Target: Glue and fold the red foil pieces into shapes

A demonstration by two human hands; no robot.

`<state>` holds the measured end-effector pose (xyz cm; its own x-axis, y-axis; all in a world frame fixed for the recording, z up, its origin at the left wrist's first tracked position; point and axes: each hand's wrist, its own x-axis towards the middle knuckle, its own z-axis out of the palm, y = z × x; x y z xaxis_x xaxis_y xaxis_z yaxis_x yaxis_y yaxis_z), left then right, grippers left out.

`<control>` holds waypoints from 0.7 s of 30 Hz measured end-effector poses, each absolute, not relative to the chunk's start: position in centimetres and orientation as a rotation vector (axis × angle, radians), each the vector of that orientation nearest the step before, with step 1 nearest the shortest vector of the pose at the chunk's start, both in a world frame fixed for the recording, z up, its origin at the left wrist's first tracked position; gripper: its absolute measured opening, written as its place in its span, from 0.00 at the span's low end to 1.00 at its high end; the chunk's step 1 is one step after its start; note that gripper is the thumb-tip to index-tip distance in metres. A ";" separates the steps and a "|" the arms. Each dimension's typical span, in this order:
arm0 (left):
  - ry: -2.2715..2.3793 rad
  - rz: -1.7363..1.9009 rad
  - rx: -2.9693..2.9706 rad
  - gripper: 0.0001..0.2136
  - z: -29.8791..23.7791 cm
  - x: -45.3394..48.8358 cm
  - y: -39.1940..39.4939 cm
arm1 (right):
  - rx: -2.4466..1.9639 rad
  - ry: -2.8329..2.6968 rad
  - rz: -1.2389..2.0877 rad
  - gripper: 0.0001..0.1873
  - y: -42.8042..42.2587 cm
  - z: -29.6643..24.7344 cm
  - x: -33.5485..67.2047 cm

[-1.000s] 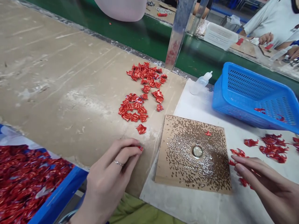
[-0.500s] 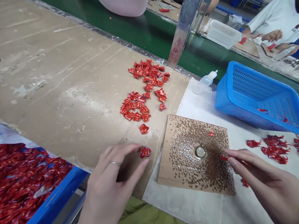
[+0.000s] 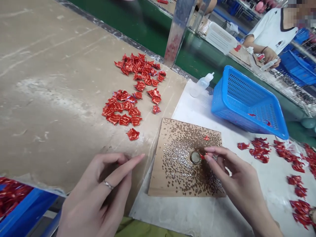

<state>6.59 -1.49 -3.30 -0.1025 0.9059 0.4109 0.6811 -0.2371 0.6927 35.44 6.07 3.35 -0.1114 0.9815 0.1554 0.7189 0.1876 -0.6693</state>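
Note:
My right hand [image 3: 232, 174] is closed in a pinch on a small red shiny piece [image 3: 202, 157], held beside a round disc [image 3: 196, 157] on a square brown board [image 3: 155, 184]. Dark wet-looking drops cover much of that board, and a red scrap [image 3: 206, 138] lies on it. My left hand [image 3: 101, 194] is over the table left of the board, fingers drawn together; whatever is between them is hidden. Ahead of it lies a single folded, flower-like red piece [image 3: 133, 134], with a cluster of similar red pieces [image 3: 122, 108] beyond.
A blue basket [image 3: 249, 113] and a translucent squeeze bottle [image 3: 202, 85] stand behind the board. More red pieces [image 3: 259, 150] lie on white paper at right. A blue bin [image 3: 32, 210] of red pieces is lower left. Across the green strip [image 3: 138, 29], another person [image 3: 269, 36] sits working.
My right hand has brought its red piece leftward, close to the disc. My left hand's fingers have closed together, and the red piece that was between them is out of sight. The view has shifted right.

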 end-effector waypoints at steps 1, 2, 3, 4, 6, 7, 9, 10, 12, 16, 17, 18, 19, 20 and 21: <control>1.780 1.248 1.915 0.20 -3.3 6.6 -1.5 | -1.605 -1.886 0.581 0.05 6.0 3.2 35.4; 1.816 1.237 1.917 0.18 -3.3 6.7 -1.4 | -1.617 -1.882 0.560 0.04 5.9 3.0 35.5; 1.856 1.225 1.911 0.15 -3.3 6.7 -1.3 | -1.622 -1.886 0.533 0.03 5.8 2.8 35.6; 1.886 1.215 1.906 0.12 -3.3 6.8 -1.2 | -1.623 -1.900 0.511 0.02 5.7 2.6 35.7; 1.907 1.214 1.924 0.08 -3.5 6.9 -0.9 | -1.617 -1.937 0.492 0.02 5.6 2.0 36.1; 1.900 1.215 1.962 0.08 -3.7 6.9 -0.8 | -1.613 -1.952 0.498 0.02 5.5 1.8 36.2; 1.875 1.214 2.064 0.13 -4.0 7.0 -0.8 | -1.605 -1.974 0.521 0.03 5.4 1.4 36.4; 1.865 1.209 2.100 0.18 -4.1 6.9 -0.8 | -1.596 -1.982 0.525 0.03 5.4 1.2 36.5; 1.858 1.170 2.122 0.26 -4.3 6.8 -0.9 | -1.571 -1.991 0.517 0.04 5.5 1.1 36.4; 1.864 1.077 2.140 0.30 -4.3 6.8 -0.7 | -1.554 -1.949 0.502 0.04 5.5 1.1 35.9; 1.867 1.072 2.148 0.29 -4.3 6.9 -0.6 | -1.556 -1.932 0.509 0.04 5.5 1.1 35.7; 1.882 1.091 2.142 0.27 -4.2 7.0 -0.5 | -1.556 -1.919 0.522 0.04 5.5 1.2 35.6; 1.902 1.120 2.119 0.25 -4.1 7.1 -0.4 | -1.556 -1.903 0.531 0.04 5.5 1.2 35.5; 1.924 1.151 2.077 0.22 -4.0 7.2 -0.4 | -1.555 -1.888 0.540 0.04 5.5 1.3 35.4; 1.940 1.181 2.020 0.19 -3.9 7.3 -0.4 | -1.554 -1.864 0.547 0.04 5.6 1.4 35.3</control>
